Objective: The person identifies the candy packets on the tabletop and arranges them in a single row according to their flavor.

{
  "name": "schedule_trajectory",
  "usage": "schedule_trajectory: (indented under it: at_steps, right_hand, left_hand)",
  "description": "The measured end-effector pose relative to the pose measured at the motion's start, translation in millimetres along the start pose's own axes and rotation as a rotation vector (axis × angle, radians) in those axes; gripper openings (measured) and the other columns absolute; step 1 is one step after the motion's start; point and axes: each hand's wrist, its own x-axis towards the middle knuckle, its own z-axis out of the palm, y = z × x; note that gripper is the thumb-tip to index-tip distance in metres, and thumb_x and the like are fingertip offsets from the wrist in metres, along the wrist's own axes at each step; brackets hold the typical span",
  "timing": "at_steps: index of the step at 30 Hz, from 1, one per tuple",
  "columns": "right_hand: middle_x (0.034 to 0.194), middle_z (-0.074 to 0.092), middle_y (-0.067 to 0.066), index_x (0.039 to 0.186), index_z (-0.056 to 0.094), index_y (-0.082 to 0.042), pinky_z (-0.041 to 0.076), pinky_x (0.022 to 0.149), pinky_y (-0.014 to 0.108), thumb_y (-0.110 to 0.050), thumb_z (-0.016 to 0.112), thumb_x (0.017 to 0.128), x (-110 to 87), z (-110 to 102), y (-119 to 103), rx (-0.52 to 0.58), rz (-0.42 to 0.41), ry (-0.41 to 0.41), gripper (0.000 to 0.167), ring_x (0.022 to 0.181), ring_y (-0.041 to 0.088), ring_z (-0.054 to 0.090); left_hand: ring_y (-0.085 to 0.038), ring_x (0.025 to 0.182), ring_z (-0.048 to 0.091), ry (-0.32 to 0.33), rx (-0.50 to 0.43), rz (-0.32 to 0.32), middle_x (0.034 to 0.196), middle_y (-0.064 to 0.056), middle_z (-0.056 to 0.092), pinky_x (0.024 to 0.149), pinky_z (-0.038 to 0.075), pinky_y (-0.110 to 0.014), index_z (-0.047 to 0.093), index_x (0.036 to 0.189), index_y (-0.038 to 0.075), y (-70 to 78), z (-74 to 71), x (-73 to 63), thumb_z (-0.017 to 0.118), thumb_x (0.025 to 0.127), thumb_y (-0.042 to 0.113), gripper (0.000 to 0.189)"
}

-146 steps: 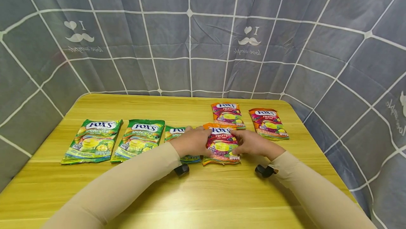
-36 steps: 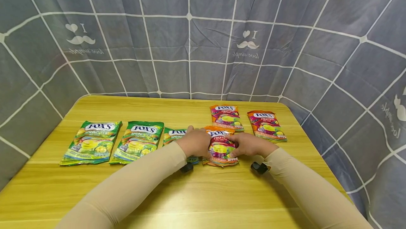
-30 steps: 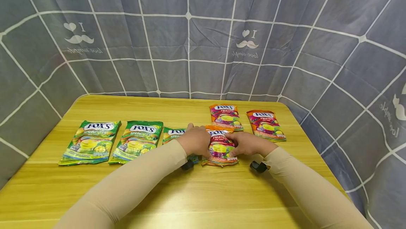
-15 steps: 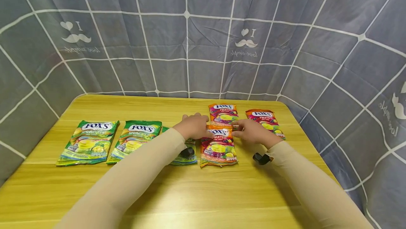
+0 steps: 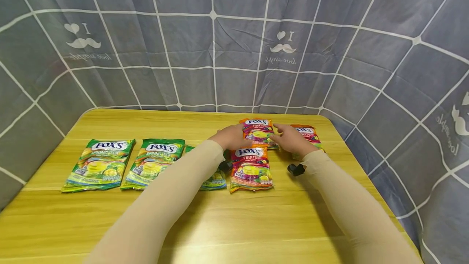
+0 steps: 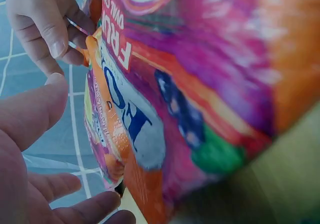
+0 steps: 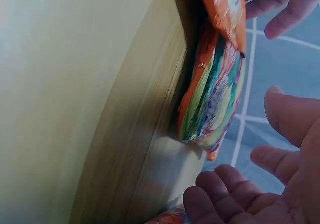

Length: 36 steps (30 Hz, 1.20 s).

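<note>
Both hands stand on either side of the rear orange-and-magenta candy bag (image 5: 257, 134), which lies flat on the table. My left hand (image 5: 231, 137) is at its left edge, partly over the top of the front fruit candy bag (image 5: 250, 170). On the other side, my right hand (image 5: 293, 141) has thumb and fingers spread, hiding part of the right-hand fruit candy bag (image 5: 307, 133). In the left wrist view, the left hand (image 6: 35, 149) shows loose, parted fingers beside the bags. The right wrist view shows the right hand (image 7: 280, 174) with bent, parted fingers and nothing between them.
Left of the fruit bags lie green spring tea candy bags: one at far left (image 5: 100, 165), one beside it (image 5: 155, 162), and a third (image 5: 216, 180) partly behind the left forearm. A grey checked curtain (image 5: 190, 40) surrounds the wooden table (image 5: 220, 231).
Both hands have let go of the front fruit candy bag and moved away from me to the sides of the rear one. The front bag now lies below the rear one.
</note>
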Motion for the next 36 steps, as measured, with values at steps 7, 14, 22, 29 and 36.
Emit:
schedule_trajectory:
  at_steps: [7,14,22,29,36]
  right_hand:
    - [0.161,0.046,0.025,0.169,0.024,-0.014,0.04,0.121,0.058,-0.045,0.058,0.108,14.6,4,3,-0.024,0.045,-0.024,0.077,0.134,0.043,0.059]
    - [0.162,0.045,0.026,0.169,0.023,-0.011,0.031,0.126,0.059,-0.043,0.057,0.108,22.1,7,1,-0.023,0.039,-0.063,0.077,0.15,0.044,0.044]
    - [0.168,0.037,0.022,0.168,0.026,-0.011,0.025,0.129,0.059,-0.041,0.059,0.108,25.3,9,-4,-0.038,0.038,-0.103,0.075,0.156,0.043,0.034]
    - [0.17,0.032,0.021,0.168,0.024,-0.01,0.024,0.129,0.06,-0.04,0.058,0.108,25.6,9,-4,-0.069,0.045,-0.115,0.076,0.157,0.043,0.032]
    - [0.17,0.033,0.021,0.168,0.025,-0.011,0.025,0.129,0.06,-0.041,0.059,0.108,26.7,10,-3,-0.086,0.055,-0.107,0.076,0.157,0.043,0.032]
  left_hand:
    - [-0.035,0.143,0.052,-0.017,-0.037,-0.031,0.159,-0.014,0.052,0.124,0.032,-0.063,0.029,0.167,0.01,0.6,5.2,9.7,0.07,0.097,0.057,0.094]
    - [-0.038,0.144,0.052,0.014,-0.025,-0.039,0.157,-0.015,0.054,0.125,0.026,-0.066,0.031,0.166,0.01,0.0,8.1,14.5,0.07,0.098,0.052,0.089]
    - [-0.039,0.145,0.05,0.023,-0.014,-0.061,0.159,-0.014,0.053,0.126,0.024,-0.065,0.034,0.166,0.013,1.3,7.6,16.1,0.071,0.099,0.048,0.084]
    - [-0.039,0.141,0.053,0.017,-0.021,-0.068,0.155,-0.014,0.056,0.124,0.025,-0.063,0.038,0.164,0.012,2.0,8.3,17.8,0.072,0.099,0.046,0.081]
    - [-0.039,0.139,0.054,0.024,-0.02,-0.062,0.153,-0.013,0.059,0.122,0.028,-0.061,0.04,0.163,0.015,3.1,8.4,17.6,0.072,0.099,0.045,0.077]
